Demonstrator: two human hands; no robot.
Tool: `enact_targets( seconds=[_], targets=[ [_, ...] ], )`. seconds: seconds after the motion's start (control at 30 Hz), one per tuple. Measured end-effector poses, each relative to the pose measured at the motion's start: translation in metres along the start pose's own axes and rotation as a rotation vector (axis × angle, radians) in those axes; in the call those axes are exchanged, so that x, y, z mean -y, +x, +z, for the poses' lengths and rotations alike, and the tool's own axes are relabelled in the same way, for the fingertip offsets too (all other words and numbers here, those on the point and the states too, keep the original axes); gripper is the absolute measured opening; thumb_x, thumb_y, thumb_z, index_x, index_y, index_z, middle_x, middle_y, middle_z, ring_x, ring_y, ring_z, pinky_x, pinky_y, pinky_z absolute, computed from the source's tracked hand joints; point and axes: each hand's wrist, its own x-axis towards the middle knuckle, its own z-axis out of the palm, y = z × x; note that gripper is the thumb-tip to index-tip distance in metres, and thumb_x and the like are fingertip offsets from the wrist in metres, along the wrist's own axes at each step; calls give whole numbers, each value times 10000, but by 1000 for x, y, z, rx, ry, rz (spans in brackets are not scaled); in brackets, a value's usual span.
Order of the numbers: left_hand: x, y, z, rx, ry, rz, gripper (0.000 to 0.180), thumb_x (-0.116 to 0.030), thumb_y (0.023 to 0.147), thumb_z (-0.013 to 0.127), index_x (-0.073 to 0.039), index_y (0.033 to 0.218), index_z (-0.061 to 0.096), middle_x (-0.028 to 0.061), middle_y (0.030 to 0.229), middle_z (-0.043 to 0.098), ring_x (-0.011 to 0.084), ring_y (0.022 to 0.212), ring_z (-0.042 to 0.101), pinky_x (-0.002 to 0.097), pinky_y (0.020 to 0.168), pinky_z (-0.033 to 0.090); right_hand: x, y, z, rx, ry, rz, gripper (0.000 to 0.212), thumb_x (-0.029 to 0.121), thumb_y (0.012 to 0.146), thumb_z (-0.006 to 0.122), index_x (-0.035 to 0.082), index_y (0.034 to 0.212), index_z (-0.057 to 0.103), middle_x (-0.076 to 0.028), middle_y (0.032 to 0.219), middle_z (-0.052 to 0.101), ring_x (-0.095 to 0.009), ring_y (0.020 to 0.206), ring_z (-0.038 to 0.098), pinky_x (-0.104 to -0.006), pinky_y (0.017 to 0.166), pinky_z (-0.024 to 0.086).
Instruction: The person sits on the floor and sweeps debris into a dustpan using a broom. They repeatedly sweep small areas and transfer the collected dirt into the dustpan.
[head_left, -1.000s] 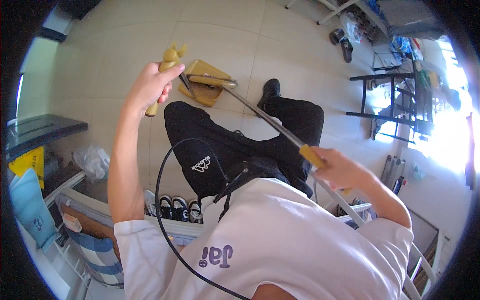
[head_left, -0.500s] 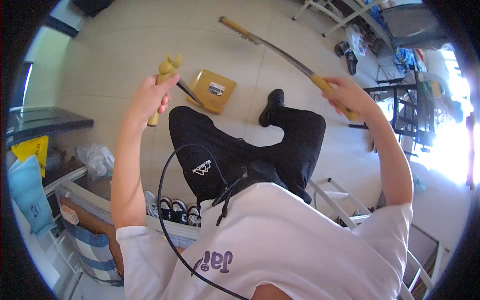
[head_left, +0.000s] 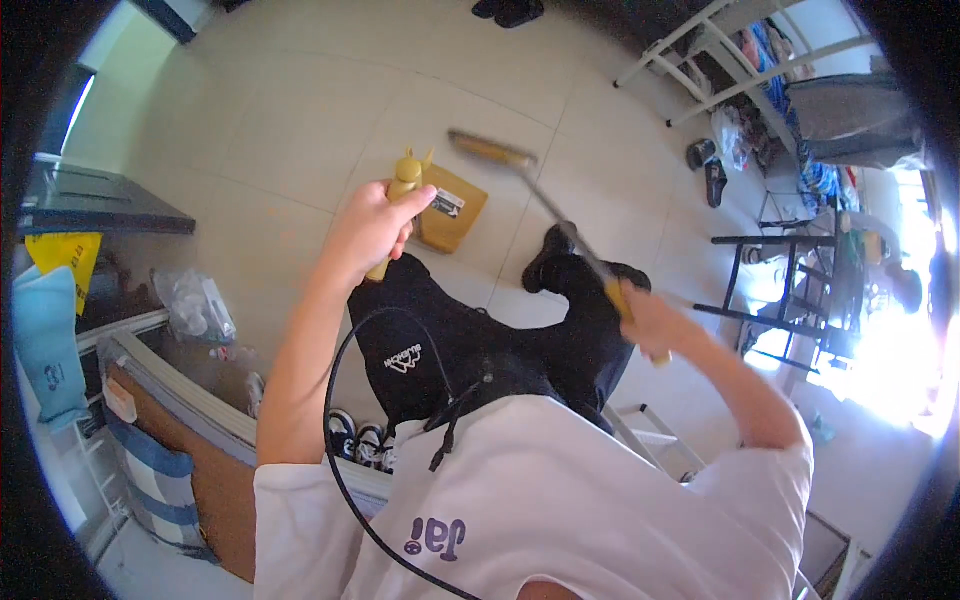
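We are seeing the left hand point(head_left: 365, 228) wrapping its fingers around the yellow upright handle point(head_left: 396, 205) of a yellow dustpan point(head_left: 448, 205), which is resting on the pale tiled floor point(head_left: 300, 120) just ahead of the black-trousered legs point(head_left: 470, 340). The right hand point(head_left: 645, 322) is gripping the yellow end of a long thin broom handle point(head_left: 565, 230); the brush head point(head_left: 492, 150) is blurring beyond the dustpan, and we cannot tell whether it is touching the floor. 1 black shoe point(head_left: 550, 262) is showing beside the pan. A black cable point(head_left: 345, 420) is looping over the white shirt point(head_left: 560, 500).
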Motion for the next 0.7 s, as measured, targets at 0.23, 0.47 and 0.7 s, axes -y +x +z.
enact_targets(
  seconds=[0.23, 0.47, 0.7],
  targets=[
    [0, 6, 0, 15, -32, 6, 263, -296, 869, 603, -81, 782, 481, -31, 517, 438, 47, 377, 384, 204, 331, 295, -2, -102, -1, 99, 234, 66, 511, 112, 784, 545, 40, 1270, 406, -170, 699, 610, -244, 492, 594, -362, 470, 491],
    [10, -16, 10, -78, -54, 5, 269, -312, 875, 597, -79, 797, 487, -31, 526, 435, 56, 385, 388, 210, 358, 331, -28, -102, -66, 45, 579, 103, 540, 93, 749, 621, -20, 1258, 481, -67, 585, 558, -135, 431, 535, -274, 403, 434],
    [28, -20, 21, -158, -180, 14, 276, -313, 873, 604, -103, 770, 457, -30, 534, 442, 51, 394, 393, 208, 349, 327, -6, 38, -118, -126, 638, -208, 227, 121, 749, 617, -37, 901, 554, -82, 594, 537, -165, 457, 526, -320, 416, 430]
  ],
)
